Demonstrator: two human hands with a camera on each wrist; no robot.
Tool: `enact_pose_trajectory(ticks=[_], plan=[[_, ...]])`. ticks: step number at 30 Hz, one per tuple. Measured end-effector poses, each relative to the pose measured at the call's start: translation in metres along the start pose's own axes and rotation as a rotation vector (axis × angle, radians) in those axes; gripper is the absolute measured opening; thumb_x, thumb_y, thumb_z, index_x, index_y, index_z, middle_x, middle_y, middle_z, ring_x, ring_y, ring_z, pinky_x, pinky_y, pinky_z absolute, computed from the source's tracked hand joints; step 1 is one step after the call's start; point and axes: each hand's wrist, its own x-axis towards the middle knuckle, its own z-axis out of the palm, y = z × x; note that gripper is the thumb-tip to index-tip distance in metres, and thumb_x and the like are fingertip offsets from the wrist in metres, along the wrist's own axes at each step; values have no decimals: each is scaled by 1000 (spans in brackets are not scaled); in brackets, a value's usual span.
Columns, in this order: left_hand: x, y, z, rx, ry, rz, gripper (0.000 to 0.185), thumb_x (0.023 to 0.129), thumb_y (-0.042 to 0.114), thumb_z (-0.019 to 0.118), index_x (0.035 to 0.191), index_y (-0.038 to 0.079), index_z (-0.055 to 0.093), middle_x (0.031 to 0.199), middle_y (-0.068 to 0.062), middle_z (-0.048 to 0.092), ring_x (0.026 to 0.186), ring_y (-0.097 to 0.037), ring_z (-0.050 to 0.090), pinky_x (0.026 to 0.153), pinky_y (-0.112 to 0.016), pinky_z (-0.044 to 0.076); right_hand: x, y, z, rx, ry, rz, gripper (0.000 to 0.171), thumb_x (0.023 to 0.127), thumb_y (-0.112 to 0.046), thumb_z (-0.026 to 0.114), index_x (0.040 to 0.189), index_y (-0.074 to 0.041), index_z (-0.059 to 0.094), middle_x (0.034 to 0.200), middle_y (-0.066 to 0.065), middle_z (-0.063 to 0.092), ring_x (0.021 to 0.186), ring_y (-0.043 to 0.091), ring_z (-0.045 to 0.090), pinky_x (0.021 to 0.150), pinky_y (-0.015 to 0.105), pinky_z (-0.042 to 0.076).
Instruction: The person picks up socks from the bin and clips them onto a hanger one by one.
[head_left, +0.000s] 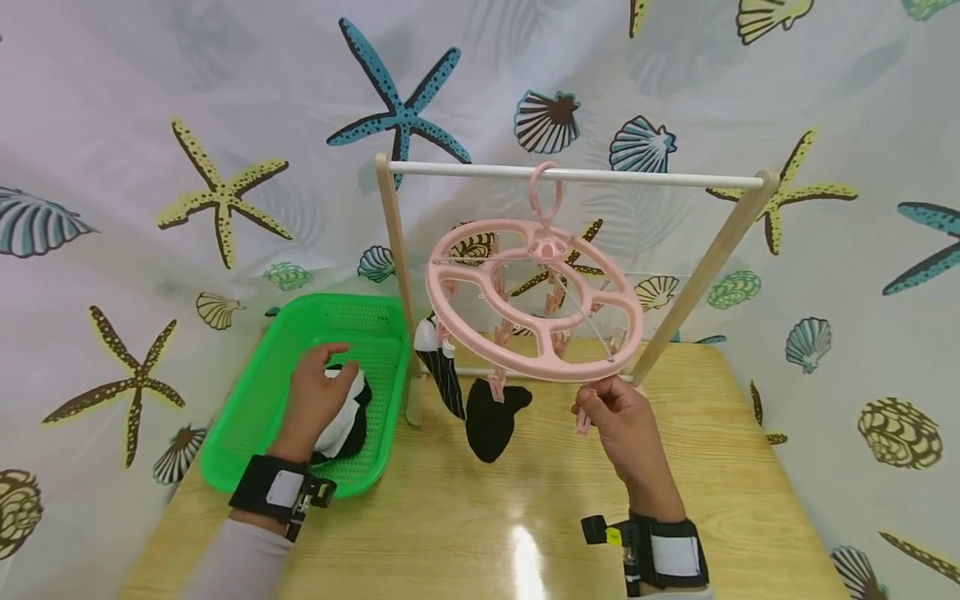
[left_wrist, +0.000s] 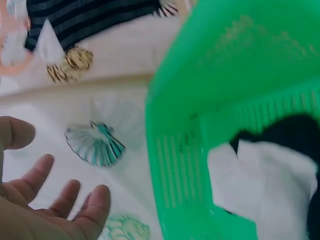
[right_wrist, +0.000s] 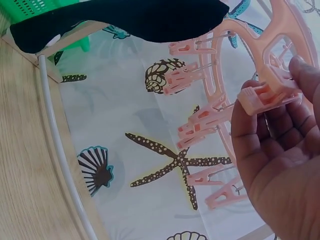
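Staged laundry corner, likely home-style setup: wooden table (head_left: 675, 467), small wooden drying rack (head_left: 570, 176) with pink round peg hanger (head_left: 534, 298), socks (head_left: 491, 417) clipped on, green plastic basket (head_left: 247, 433), seashell-and-starfish curtain (head_left: 225, 125) draped as backdrop.

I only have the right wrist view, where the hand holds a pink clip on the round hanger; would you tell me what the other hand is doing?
Observer: The left hand is over the green basket, resting on a black and white sock that lies inside.
Operator: Thank you. Is anything hanging on the hanger already?
Observer: Yes, a black sock and a striped sock hang from clips on the pink hanger.
Operator: And what does the hanger hang from?
Observer: Its hook is over the white rod of a small wooden rack on the table.
Operator: Is the right hand near the black sock?
Observer: The right hand pinches a clip to the right of it, apart from it.
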Motion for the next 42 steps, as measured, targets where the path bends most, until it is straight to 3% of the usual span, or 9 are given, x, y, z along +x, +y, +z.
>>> enact_pose_trajectory(ticks=[6, 12, 14, 20, 25, 33, 40, 42], plan=[[25, -29, -24, 3, -137, -239, 51, 103, 26, 48, 145, -4, 42, 148, -30, 36, 130, -47, 40, 100, -56, 39, -1, -1, 1, 14, -1, -1, 19, 101, -7, 58, 95, 12, 56, 83, 24, 59, 67, 19, 59, 60, 27, 52], [45, -70, -24, 379, -274, -219, 61, 99, 27, 53, 138, -17, 41, 133, -42, 44, 115, -55, 49, 88, -57, 46, -4, 0, 0, -4, 3, 19, 21, 101, -10, 58, 96, 11, 56, 83, 16, 61, 70, 20, 59, 63, 28, 52], [48, -77, -22, 449, -328, -230, 66, 96, 28, 55, 139, -20, 37, 131, -44, 43, 111, -56, 51, 84, -56, 49, -6, 1, 0, -10, 5, 20, 22, 101, -10, 58, 96, 11, 56, 83, 14, 61, 69, 19, 59, 63, 28, 53], [47, -79, -17, 375, -411, -377, 75, 96, 26, 52, 147, -19, 19, 140, -45, 32, 102, -49, 59, 68, -45, 56, -6, 0, -1, -16, 8, -2, 21, 101, -10, 59, 96, 11, 57, 83, 17, 61, 69, 20, 60, 63, 28, 53], [43, -75, -10, 361, -427, -383, 72, 97, 23, 51, 146, -20, 20, 140, -44, 33, 97, -46, 59, 64, -42, 56, -6, 0, -2, -13, -1, -14, 17, 101, -6, 57, 96, 11, 56, 83, 17, 61, 69, 20, 60, 64, 28, 53], [44, -78, 0, 396, -376, -344, 67, 96, 21, 49, 142, -22, 26, 136, -44, 37, 88, -42, 59, 59, -38, 51, -4, 0, -2, -3, -11, -30, 19, 101, -7, 57, 95, 11, 56, 83, 17, 60, 67, 17, 59, 61, 27, 53], [47, -86, 6, 401, -288, -263, 61, 96, 22, 51, 132, -26, 38, 129, -45, 45, 109, -54, 53, 87, -54, 48, -4, 0, -1, -2, -12, -29, 19, 101, -7, 57, 96, 11, 56, 83, 18, 60, 66, 17, 58, 61, 27, 53], [47, -85, 8, 385, -251, -256, 58, 97, 22, 51, 129, -25, 43, 126, -44, 48, 111, -55, 52, 89, -56, 46, -4, 0, -1, 0, -14, -25, 19, 101, -6, 56, 96, 11, 56, 83, 19, 60, 67, 17, 58, 61, 27, 53]])
